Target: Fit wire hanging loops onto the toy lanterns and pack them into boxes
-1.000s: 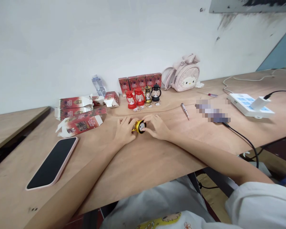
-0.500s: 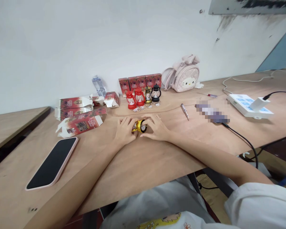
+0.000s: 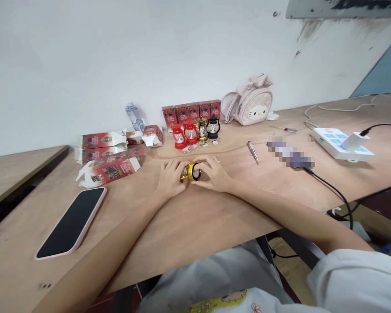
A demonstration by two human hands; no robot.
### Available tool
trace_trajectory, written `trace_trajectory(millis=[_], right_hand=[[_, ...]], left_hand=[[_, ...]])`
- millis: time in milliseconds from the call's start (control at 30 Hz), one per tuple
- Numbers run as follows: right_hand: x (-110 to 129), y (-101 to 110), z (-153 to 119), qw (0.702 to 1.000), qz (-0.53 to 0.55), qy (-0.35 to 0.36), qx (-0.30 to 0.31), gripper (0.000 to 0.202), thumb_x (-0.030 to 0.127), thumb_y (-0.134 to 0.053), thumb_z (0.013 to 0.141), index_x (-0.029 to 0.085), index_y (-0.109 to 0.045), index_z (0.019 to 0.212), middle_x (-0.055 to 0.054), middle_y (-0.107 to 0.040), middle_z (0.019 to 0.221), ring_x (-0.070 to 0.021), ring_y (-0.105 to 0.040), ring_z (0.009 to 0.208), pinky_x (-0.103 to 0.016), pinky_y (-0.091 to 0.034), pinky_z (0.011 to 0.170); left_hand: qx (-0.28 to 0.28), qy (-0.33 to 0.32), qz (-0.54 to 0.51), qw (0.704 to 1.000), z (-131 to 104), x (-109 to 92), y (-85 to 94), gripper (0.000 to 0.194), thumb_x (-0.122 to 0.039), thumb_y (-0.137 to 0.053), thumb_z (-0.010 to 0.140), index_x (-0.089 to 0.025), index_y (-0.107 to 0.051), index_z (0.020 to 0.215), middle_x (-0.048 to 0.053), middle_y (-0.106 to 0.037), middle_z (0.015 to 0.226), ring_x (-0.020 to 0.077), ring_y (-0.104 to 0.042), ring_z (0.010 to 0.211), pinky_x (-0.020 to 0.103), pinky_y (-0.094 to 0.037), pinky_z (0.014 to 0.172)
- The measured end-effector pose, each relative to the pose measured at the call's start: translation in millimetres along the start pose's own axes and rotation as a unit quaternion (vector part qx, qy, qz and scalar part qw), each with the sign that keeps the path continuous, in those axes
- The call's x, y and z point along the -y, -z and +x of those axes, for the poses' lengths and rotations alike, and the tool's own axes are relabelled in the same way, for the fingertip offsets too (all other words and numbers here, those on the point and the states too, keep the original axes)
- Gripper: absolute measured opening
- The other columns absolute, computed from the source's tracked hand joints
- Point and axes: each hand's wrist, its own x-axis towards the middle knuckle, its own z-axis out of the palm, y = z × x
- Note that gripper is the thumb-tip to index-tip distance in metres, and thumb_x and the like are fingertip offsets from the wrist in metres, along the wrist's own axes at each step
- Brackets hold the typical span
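Note:
A small gold lantern (image 3: 192,171) lies on its side low over the wooden table, its round base turned toward the right. My left hand (image 3: 171,177) wraps its fingers around the lantern's body and hides most of it. At the base, my right hand (image 3: 217,176) has its index finger on the rim and its thumb below. Behind my hands two red lanterns (image 3: 185,134), a bronze-gold lantern (image 3: 202,129) and a black lantern (image 3: 213,127) stand upright in a row. Small metal-looking pieces (image 3: 195,148) lie in front of them.
Several red boxes (image 3: 192,112) stand by the wall; opened boxes (image 3: 112,170) lie left, near a clear bottle (image 3: 135,117). A phone (image 3: 72,224) lies front left. To the right are a pink bag (image 3: 252,106), screwdriver (image 3: 252,152), cabled blurred device (image 3: 289,154) and power strip (image 3: 335,141).
Almost nothing differs. Both hands stay around the gold lantern in the same place, with at most a slight shift of the right fingers at its base.

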Motion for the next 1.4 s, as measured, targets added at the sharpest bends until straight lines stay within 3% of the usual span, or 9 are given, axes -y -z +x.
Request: trace_trajectory(millis=[333, 500, 633, 733, 833, 900, 1167, 1400], right_hand=[[-3, -4, -1, 1.000, -0.010, -0.014, 0.006, 0.034, 0.047, -0.059, 0.084, 0.019, -0.057, 0.104, -0.014, -0.058, 0.118, -0.0271, -0.053, 0.111, -0.042, -0.039, 0.092], [-9, 7, 2, 0.999, 0.011, 0.039, -0.011, 0.035, 0.048, -0.054, 0.087, 0.018, -0.052, 0.107, -0.014, -0.058, 0.118, -0.0256, -0.053, 0.114, -0.042, -0.039, 0.094], [-37, 17, 2, 0.998, -0.026, -0.045, -0.044, 0.023, 0.031, -0.043, 0.092, 0.018, -0.052, 0.109, -0.014, -0.060, 0.115, -0.0260, -0.053, 0.111, -0.043, -0.040, 0.094], [-68, 23, -3, 0.988, -0.088, -0.130, -0.004, 0.020, 0.012, -0.043, 0.083, 0.017, -0.057, 0.097, -0.011, -0.067, 0.097, -0.0276, -0.058, 0.098, -0.047, -0.040, 0.092], [-93, 31, -9, 0.985, -0.077, -0.142, 0.063, 0.032, 0.002, -0.046, 0.069, 0.016, -0.060, 0.094, -0.006, -0.071, 0.087, -0.0256, -0.062, 0.092, -0.044, -0.042, 0.092], [-101, 36, -12, 0.983, -0.040, -0.146, 0.108, 0.035, 0.001, -0.047, 0.067, 0.017, -0.062, 0.093, -0.003, -0.073, 0.085, -0.0221, -0.065, 0.088, -0.039, -0.046, 0.087], [-98, 44, -8, 0.970, 0.028, -0.154, 0.184, 0.038, -0.002, -0.053, 0.065, 0.018, -0.066, 0.096, -0.003, -0.073, 0.094, -0.0179, -0.068, 0.088, -0.031, -0.052, 0.080], [-96, 33, -8, 0.976, -0.008, -0.144, 0.161, 0.017, 0.010, -0.058, 0.078, 0.019, -0.067, 0.089, -0.003, -0.073, 0.087, -0.0190, -0.068, 0.083, -0.034, -0.052, 0.079]], left_hand=[[0.018, 0.015, 0.010, 1.000, 0, 3, -3.5, 0.041, -0.023, -0.058, 0.071, -0.023, -0.054, 0.112, 0.008, -0.063, 0.110, 0.0279, -0.056, 0.101, 0.041, -0.037, 0.078], [0.014, -0.001, -0.007, 1.000, 1, -1, 1.4, 0.039, -0.021, -0.055, 0.071, -0.020, -0.055, 0.110, 0.009, -0.063, 0.106, 0.0264, -0.057, 0.100, 0.041, -0.035, 0.079], [0.023, 0.004, -0.016, 1.000, 1, -3, 3.4, 0.042, -0.018, -0.054, 0.069, -0.020, -0.055, 0.111, 0.008, -0.063, 0.105, 0.0265, -0.056, 0.100, 0.040, -0.034, 0.080], [0.026, 0.005, -0.030, 0.999, 2, -2, 2.9, 0.043, -0.017, -0.052, 0.068, -0.020, -0.055, 0.111, 0.009, -0.063, 0.105, 0.0263, -0.056, 0.101, 0.039, -0.035, 0.081], [0.033, 0.004, -0.035, 0.999, 2, -1, 2.0, 0.043, -0.017, -0.052, 0.069, -0.020, -0.055, 0.112, 0.009, -0.063, 0.106, 0.0263, -0.056, 0.102, 0.039, -0.035, 0.081], [0.037, 0.003, -0.034, 0.999, 2, -1, 1.5, 0.043, -0.018, -0.053, 0.069, -0.020, -0.054, 0.113, 0.009, -0.062, 0.107, 0.0266, -0.055, 0.102, 0.039, -0.036, 0.082], [0.036, 0.001, -0.039, 0.999, 2, 0, 1.0, 0.044, -0.017, -0.053, 0.070, -0.020, -0.053, 0.113, 0.009, -0.062, 0.108, 0.0260, -0.056, 0.103, 0.040, -0.036, 0.083], [0.030, -0.007, -0.038, 0.999, 1, 1, 0.7, 0.044, -0.017, -0.052, 0.069, -0.020, -0.053, 0.113, 0.008, -0.062, 0.108, 0.0256, -0.056, 0.103, 0.038, -0.035, 0.081]])
